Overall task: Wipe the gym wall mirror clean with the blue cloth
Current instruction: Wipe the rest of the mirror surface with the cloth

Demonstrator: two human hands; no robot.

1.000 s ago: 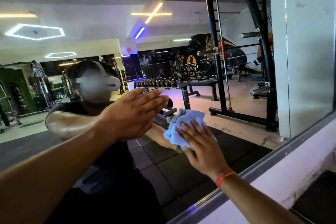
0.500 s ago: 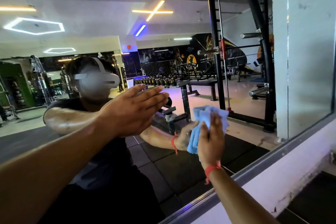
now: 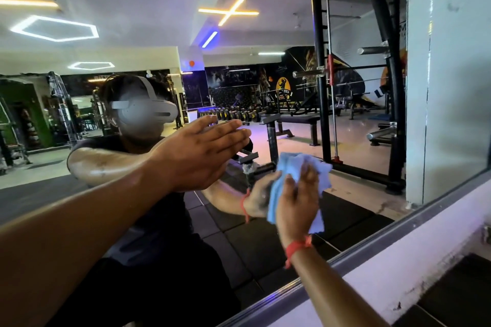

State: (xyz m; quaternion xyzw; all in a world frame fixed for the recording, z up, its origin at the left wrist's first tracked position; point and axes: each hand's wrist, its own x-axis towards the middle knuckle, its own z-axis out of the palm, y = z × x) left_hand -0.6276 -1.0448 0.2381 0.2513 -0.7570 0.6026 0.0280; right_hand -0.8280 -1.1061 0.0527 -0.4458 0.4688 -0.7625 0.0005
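Head view is showing the right hand [image 3: 297, 204] pressing the blue cloth [image 3: 300, 167] flat against the wall mirror [image 3: 372, 21], fingers straight and spread over the bunched fabric, low on the glass near the grey bottom frame [image 3: 398, 231]. A red wristband [image 3: 297, 247] is circling that wrist. The left hand [image 3: 199, 156] is resting open against the mirror just left of the cloth, fingers straight and together, holding nothing. The glass is reflecting a black rack [image 3: 318, 87].

Bare forearms, red thread band [image 3: 297, 247] on right wrist, no sleeves showing
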